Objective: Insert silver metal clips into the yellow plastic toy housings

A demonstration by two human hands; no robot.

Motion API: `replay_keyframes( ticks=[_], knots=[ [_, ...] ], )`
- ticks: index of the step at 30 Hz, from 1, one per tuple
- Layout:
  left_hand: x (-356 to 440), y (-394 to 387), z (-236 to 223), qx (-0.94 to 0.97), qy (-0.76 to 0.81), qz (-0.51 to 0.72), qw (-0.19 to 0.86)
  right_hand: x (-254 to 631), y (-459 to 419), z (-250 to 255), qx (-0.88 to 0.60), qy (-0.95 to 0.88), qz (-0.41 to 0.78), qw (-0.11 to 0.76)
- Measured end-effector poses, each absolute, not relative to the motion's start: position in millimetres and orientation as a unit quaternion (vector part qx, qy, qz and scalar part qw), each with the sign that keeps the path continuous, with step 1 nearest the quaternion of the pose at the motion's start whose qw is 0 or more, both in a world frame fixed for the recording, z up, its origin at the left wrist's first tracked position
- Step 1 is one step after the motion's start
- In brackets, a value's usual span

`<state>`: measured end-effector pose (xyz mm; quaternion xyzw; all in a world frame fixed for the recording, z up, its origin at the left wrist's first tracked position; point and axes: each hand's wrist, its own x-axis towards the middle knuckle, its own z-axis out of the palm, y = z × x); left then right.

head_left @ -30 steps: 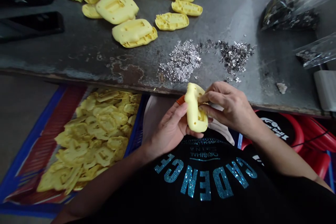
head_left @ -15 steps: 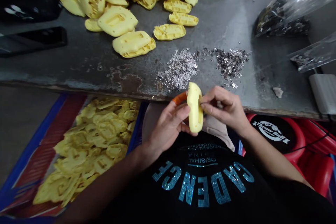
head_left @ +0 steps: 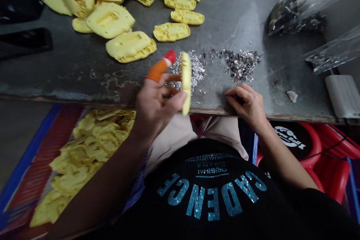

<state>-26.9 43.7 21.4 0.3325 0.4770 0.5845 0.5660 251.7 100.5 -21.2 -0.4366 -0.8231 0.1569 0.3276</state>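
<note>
My left hand (head_left: 157,99) grips a yellow plastic part (head_left: 186,80) edge-on above the table's front edge. Its forefinger wears an orange finger cot with a red tip (head_left: 160,67) and points up and away. My right hand (head_left: 247,103) rests on the grey table (head_left: 84,67) near the front edge, its fingers curled down on the surface just below a pile of small silver metal pieces (head_left: 242,63). Whether they pinch a piece I cannot make out. A second silver pile (head_left: 197,65) lies right behind the held part.
Many yellow plastic parts (head_left: 129,45) lie at the table's back left. Below on the left a blue-edged bin (head_left: 84,150) holds more of them. Clear bags of dark pieces (head_left: 298,15) sit at the back right. A red tub (head_left: 309,146) stands lower right.
My right hand has let go of the yellow part and moved to the table beside the silver pieces. My left hand has lifted the part up and left, turning it edge-on.
</note>
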Motion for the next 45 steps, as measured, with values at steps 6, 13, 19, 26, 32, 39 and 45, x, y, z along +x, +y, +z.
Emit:
replay_keyframes(
  ticks=[6,13,19,26,32,39,45],
  knots=[
    [-45,10,23,0.299,0.458,0.654,0.523,227,116,-16,-0.366,-0.896,0.103,0.228],
    [-32,-20,12,0.185,0.475,0.616,0.600,202,140,-14,-0.322,-0.938,0.031,0.125],
    [-27,-25,4,0.144,0.372,0.543,0.739,192,136,-7,-0.341,-0.916,0.106,0.185],
    [-19,-26,-7,0.112,0.258,0.456,0.844,193,93,60,-0.234,-0.860,0.393,0.226],
    [-12,-28,0,0.115,0.213,0.438,0.866,195,96,77,-0.214,-0.879,0.394,0.165],
    [-6,-33,7,0.110,0.225,0.432,0.867,194,105,80,-0.190,-0.879,0.414,0.138],
    [-3,-34,7,0.109,0.228,0.432,0.866,192,106,83,-0.184,-0.895,0.385,0.132]
  ],
)
